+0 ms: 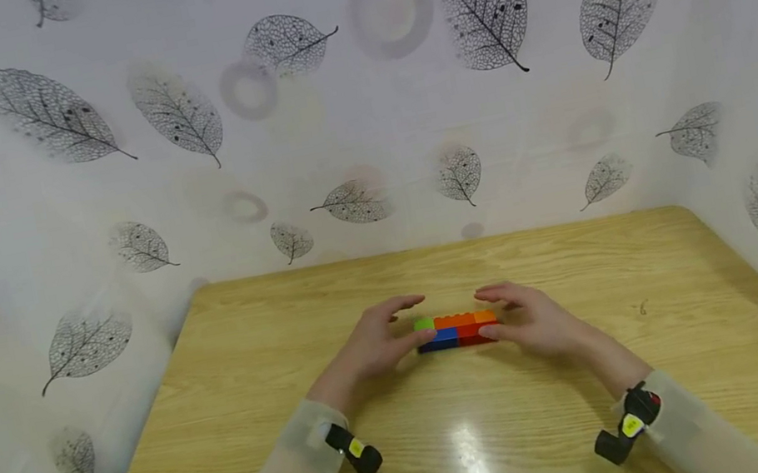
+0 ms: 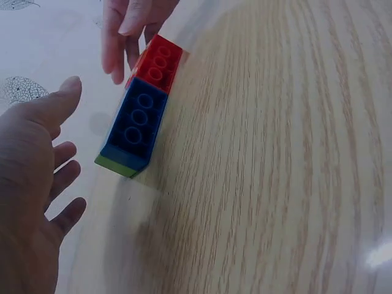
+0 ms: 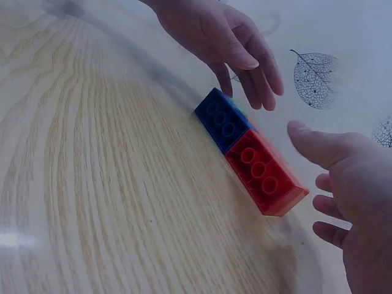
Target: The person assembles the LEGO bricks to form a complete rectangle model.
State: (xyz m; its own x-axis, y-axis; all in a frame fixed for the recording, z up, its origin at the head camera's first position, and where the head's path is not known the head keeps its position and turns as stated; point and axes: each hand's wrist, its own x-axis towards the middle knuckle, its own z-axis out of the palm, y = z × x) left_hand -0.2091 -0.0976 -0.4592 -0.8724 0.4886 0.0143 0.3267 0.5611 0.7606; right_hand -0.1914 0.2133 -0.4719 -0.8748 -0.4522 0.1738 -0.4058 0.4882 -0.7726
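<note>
Joined toy building bricks (image 1: 468, 331) rest on the table between the two hands. The blue brick (image 2: 139, 115) and red brick (image 3: 260, 171) turn their hollow undersides, with round tubes inside, toward the wrist cameras. Green (image 1: 424, 324) and orange (image 1: 484, 317) pieces show along the far side. My left hand (image 1: 384, 340) is beside the blue end, fingers loosely bent and spread from the thumb. Beside the red end, my right hand (image 1: 526, 318) has a similar pose. Both wrist views show a gap between each hand and the bricks, though the thumbs overlap them in the head view.
The light wooden table (image 1: 249, 318) reaches back to a pale curtain (image 1: 360, 130) printed with leaves, which also hangs at both sides. Each wrist carries a small black camera, one on the left (image 1: 365, 459) and one on the right (image 1: 614, 446).
</note>
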